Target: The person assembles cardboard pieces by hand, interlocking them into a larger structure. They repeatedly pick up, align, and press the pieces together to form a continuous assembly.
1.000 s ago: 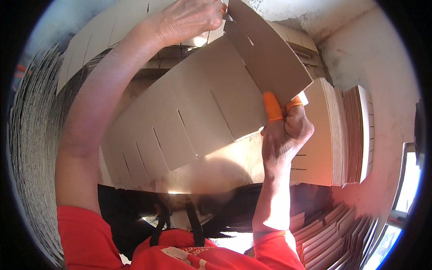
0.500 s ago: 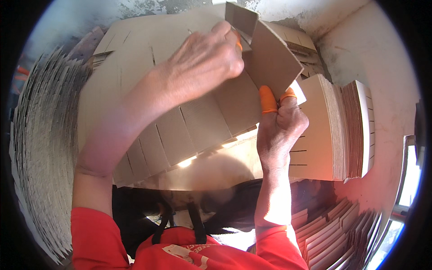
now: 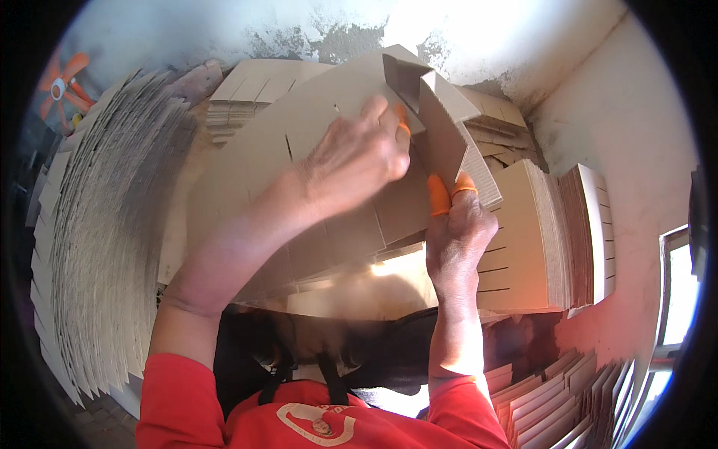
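A large slotted cardboard sheet (image 3: 247, 179) lies slanted across the work surface in front of me. At its far right end, a cardboard strip (image 3: 443, 123) stands folded upright in an angled shape. My right hand (image 3: 462, 232) grips the near lower corner of this strip, with orange finger covers on the thumb and a finger. My left hand (image 3: 360, 146) is closed over the sheet just left of the strip, slightly blurred. An orange cover shows on one of its fingers; the fingertips and anything between them are hidden.
A tall fanned stack of cardboard (image 3: 112, 224) stands at left, with an orange fan (image 3: 60, 88) behind it. Slotted cardboard stacks (image 3: 516, 239) stand at right, near the wall (image 3: 628, 150). More cardboard pieces (image 3: 553, 404) are lined up at lower right.
The view has shifted, bringing the fan in at the left. The upright strip has turned and now shows more edge-on. My right hand still holds it, and my left hand stays beside it.
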Demonstrator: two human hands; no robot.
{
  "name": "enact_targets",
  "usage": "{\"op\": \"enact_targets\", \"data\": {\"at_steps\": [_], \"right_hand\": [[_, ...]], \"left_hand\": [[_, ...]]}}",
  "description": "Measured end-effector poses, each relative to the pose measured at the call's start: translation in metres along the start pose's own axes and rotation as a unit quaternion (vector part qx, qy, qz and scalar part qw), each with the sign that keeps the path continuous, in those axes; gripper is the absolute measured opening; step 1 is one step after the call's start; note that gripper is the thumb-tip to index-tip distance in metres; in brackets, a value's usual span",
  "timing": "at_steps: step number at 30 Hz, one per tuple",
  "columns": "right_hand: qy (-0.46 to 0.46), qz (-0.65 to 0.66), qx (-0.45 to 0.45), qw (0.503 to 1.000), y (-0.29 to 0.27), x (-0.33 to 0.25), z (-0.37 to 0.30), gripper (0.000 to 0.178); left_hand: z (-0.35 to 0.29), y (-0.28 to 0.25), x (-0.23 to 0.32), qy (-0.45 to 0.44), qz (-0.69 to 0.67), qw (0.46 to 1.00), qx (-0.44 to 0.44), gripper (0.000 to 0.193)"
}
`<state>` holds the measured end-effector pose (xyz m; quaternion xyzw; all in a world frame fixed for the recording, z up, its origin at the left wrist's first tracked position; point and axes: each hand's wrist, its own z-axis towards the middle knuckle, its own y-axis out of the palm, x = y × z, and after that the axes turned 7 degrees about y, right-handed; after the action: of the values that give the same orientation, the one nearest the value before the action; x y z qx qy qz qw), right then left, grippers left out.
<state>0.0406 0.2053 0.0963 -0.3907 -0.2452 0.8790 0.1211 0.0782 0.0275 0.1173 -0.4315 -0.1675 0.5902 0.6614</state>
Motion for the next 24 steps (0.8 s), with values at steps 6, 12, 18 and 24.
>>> {"op": "enact_targets", "data": {"at_steps": [6, 12, 18, 24], "right_hand": [[-0.02, 0.027, -0.016, 0.999, -0.007, -0.014, -0.016, 0.005], [-0.063, 0.011, 0.027, 0.998, -0.017, -0.028, -0.027, 0.006], [-0.104, 0.073, 0.075, 0.989, -0.021, -0.019, -0.044, 0.006], [-0.054, 0.102, 0.069, 0.991, -0.034, -0.017, -0.062, 0.005]], "left_hand": [[-0.012, -0.021, 0.011, -0.007, -0.032, 0.999, 0.015, 0.027], [-0.026, -0.06, 0.053, -0.013, -0.005, 0.997, 0.077, 0.033], [-0.036, -0.07, 0.052, -0.1, -0.229, 0.961, 0.118, 0.035], [-0.017, -0.052, 0.001, -0.266, -0.474, 0.796, 0.266, 0.034]]}}
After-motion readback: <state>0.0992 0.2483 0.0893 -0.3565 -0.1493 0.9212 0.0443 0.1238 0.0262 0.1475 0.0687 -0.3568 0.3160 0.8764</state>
